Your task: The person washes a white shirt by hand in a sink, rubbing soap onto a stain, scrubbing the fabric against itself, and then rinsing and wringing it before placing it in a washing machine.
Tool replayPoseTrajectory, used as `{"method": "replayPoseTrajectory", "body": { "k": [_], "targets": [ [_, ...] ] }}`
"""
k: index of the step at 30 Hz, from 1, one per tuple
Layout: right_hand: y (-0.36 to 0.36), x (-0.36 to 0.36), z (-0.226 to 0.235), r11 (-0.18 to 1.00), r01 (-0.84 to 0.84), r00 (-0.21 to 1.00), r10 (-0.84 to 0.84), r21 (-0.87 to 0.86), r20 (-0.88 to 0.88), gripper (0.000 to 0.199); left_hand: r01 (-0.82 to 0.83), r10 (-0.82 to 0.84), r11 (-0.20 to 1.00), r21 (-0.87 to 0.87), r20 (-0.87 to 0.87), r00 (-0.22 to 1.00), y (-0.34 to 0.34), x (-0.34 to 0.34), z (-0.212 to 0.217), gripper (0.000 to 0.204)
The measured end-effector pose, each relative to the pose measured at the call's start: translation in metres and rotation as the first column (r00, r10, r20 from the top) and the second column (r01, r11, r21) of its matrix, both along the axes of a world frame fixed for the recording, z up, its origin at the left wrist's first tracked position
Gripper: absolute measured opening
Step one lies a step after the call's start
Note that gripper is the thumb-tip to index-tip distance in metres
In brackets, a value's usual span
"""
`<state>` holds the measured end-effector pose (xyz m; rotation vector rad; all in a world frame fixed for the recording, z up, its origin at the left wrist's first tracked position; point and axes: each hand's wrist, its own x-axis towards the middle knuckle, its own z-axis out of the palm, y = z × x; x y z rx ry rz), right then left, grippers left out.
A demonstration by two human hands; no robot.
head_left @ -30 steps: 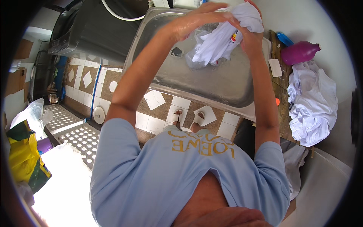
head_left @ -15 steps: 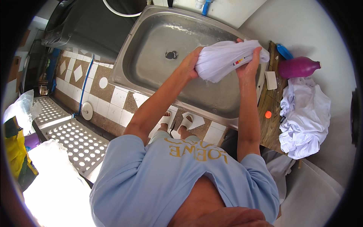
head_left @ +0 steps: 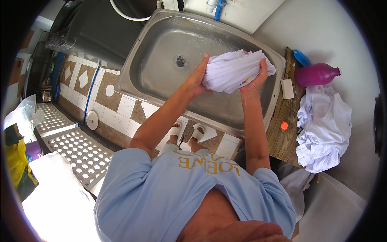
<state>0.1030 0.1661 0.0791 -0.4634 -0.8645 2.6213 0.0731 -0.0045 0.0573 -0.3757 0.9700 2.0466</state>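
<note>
A bunched white cloth garment (head_left: 231, 69) with a small coloured print is stretched between my two hands, above the right part of a steel sink (head_left: 161, 86). My left hand (head_left: 197, 77) grips its left end, thumb up and fingers partly hidden beneath the cloth. At the other end my right hand (head_left: 256, 80) is closed round the fabric, thumb on top. The garment looks wet and gathered into folds. Near the sink's middle left, the dark drain hole (head_left: 180, 61) is uncovered.
A wooden board (head_left: 282, 139) right of the sink bears a white soap bar (head_left: 287, 89), an orange cap (head_left: 284, 125), a purple bottle (head_left: 318, 75), a blue brush-like item (head_left: 301, 57) and piled white clothes (head_left: 324, 129). A dark appliance (head_left: 102, 30) stands left.
Both hands have shifted the garment slightly left and nearer to me. Its printed patch is now mostly covered by folds and my right hand.
</note>
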Motion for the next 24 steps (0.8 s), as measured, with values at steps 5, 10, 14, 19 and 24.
{"method": "replayPoseTrajectory", "body": {
  "k": [5,10,14,19,24],
  "targets": [
    [-0.019,0.010,0.022,0.993,-0.094,0.993,0.098,0.065,-0.062,0.044,0.001,0.016,0.950,0.311,-0.052,0.999,0.001,0.009,0.012,0.058],
    [0.000,0.004,0.006,0.986,-0.167,0.982,0.168,-0.021,0.091,0.034,-0.157,0.147,0.988,0.009,-0.402,0.904,0.011,0.007,0.029,0.039],
    [0.011,-0.012,-0.037,0.879,-0.474,0.843,0.470,-0.050,0.261,0.028,-0.172,-0.098,0.949,-0.262,-0.770,0.631,0.017,-0.003,0.023,0.021],
    [0.026,-0.018,-0.067,0.751,-0.658,0.742,0.659,-0.056,0.123,0.040,-0.185,-0.286,0.899,-0.398,-0.851,0.441,0.024,-0.001,0.032,0.018],
    [0.003,-0.005,-0.050,0.859,-0.491,0.870,0.491,-0.146,-0.044,0.060,-0.206,0.175,0.979,-0.010,-0.491,0.853,0.015,-0.007,0.050,0.018]
  ]
}}
